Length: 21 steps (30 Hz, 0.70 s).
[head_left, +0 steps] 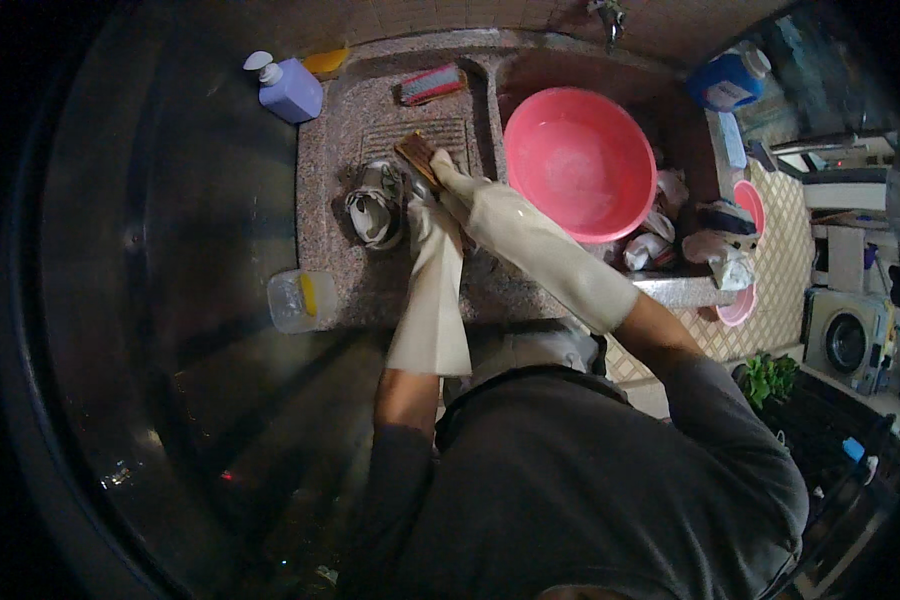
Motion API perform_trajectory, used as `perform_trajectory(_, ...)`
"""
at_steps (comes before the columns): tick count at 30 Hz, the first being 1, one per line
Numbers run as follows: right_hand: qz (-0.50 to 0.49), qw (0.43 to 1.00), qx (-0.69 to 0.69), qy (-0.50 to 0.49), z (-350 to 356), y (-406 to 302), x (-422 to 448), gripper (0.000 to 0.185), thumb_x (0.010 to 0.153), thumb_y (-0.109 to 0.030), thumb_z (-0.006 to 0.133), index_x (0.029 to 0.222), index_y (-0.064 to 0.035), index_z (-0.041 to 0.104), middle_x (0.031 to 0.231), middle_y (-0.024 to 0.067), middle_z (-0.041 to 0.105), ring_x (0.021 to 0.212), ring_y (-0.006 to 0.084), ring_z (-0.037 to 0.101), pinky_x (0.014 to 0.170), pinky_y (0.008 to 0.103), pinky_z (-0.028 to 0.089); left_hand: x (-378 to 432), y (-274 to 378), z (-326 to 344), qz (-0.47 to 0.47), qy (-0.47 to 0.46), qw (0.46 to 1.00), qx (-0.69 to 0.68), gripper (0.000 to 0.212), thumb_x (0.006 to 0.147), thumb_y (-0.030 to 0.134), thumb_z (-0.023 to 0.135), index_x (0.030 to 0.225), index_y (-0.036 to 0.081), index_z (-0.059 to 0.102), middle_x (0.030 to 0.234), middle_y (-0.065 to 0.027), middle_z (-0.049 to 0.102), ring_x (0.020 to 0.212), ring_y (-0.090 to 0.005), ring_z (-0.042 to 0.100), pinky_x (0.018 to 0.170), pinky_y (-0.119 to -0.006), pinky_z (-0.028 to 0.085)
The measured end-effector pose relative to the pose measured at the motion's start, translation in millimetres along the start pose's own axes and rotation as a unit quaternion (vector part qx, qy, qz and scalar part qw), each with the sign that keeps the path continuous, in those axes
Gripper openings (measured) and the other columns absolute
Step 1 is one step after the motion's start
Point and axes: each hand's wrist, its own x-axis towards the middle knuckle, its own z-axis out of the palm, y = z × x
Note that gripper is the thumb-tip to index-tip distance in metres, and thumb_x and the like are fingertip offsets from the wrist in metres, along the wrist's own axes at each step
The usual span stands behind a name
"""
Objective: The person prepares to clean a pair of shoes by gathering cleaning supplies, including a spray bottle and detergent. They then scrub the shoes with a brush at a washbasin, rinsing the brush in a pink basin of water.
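Note:
My right hand (pixel 454 174), in a long cream rubber glove, grips a wooden scrubbing brush (pixel 416 152) over the ribbed part of the granite washboard (pixel 345 289). Close beside it is my left hand (pixel 423 208), gloved the same way. Its fingers are bent near a small greyish thing under the brush, mostly hidden by the hands; whether they hold it I cannot tell. Just left of that hand a grey and white shoe (pixel 375 206) rests on the washboard, its opening facing me. A second brush with grey and red bristles (pixel 433 84) lies bristles up at the back.
A pink basin (pixel 579 161) stands in the right-hand sink, beside bunched bags or cloths (pixel 649 247). A purple pump bottle (pixel 291 90) and a clear tub (pixel 300 301) line the left edge. A blue bottle (pixel 729 81) stands right of the tap (pixel 611 21).

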Motion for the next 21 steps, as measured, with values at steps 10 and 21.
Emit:
perform_trajectory(10,0.041,0.999,0.011,-0.018,-18.2,-25.1,13.9,0.039,0.101,-0.032,0.043,0.139,-0.0228,0.045,0.115,0.0169,0.064,0.104,0.0258,0.063,0.09,0.0378,0.047,9.9,3.7,-10.0,0.091,-0.009,0.994,-0.065,0.043,0.091,0.015,0.065,0.131,0.011,0.05,0.112,-0.0054,0.059,0.1,-0.0189,0.057,0.085,-0.033,0.049)
perform_trajectory(21,-0.027,1.0,0.011,-0.001,-43.6,26.7,65.9,0.038,0.095,-0.029,0.052,0.129,-0.0125,0.056,0.088,0.0146,0.068,0.078,0.0233,0.068,0.068,0.0365,0.053,-39.1,37.2,2.4,0.093,-0.102,0.953,0.27,0.058,0.089,0.029,0.069,0.138,0.011,0.044,0.14,-0.0132,0.046,0.127,-0.0253,0.047,0.104,-0.034,0.038)
